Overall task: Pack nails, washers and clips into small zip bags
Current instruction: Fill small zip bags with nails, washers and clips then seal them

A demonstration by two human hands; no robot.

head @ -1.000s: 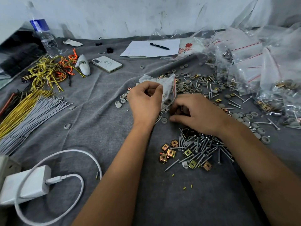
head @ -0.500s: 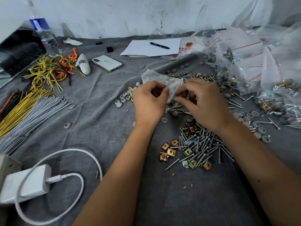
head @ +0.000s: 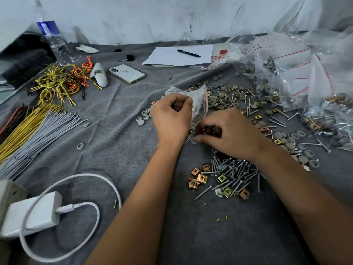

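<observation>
Clear plastic with a red seal strip, the small zip bag (head: 198,100) is pinched at its mouth by the left hand (head: 172,117) above the grey cloth (head: 118,134), with grey washers showing at its bottom. The right hand (head: 229,132), fingers curled, pinches dark clips just below the bag. Nails (head: 235,171) and brass clips (head: 200,177) lie nearer. Filled bags (head: 298,79) pile up at right.

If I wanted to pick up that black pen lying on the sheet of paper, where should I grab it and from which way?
Probably around the middle of the barrel, coming straight down from above. The black pen lies flat on the white paper, long and thin, with bare paper on both long sides, so a thumb and finger could likely pinch across its width there and lift it level.
</observation>
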